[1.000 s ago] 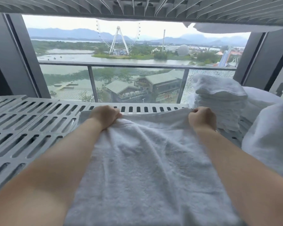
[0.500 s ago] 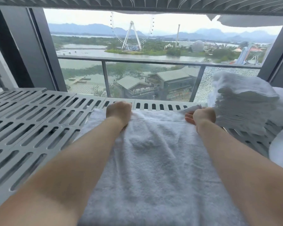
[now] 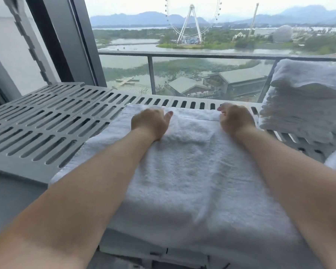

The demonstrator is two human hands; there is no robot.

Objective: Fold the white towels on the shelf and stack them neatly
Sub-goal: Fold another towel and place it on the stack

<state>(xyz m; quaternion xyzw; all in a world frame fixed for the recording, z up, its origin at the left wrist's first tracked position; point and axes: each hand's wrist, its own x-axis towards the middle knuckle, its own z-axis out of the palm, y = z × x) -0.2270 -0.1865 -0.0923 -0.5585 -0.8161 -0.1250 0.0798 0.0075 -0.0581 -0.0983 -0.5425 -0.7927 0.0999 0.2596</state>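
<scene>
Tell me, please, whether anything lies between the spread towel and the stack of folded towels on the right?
Nothing visible does. Both hands, left hand and right hand, rest on the towel near its far edge, and only a strip of bare slotted shelf separates it from the stack to its right.

A white towel lies spread flat across the slatted shelf; a folded stack sits at its right edge.
</scene>
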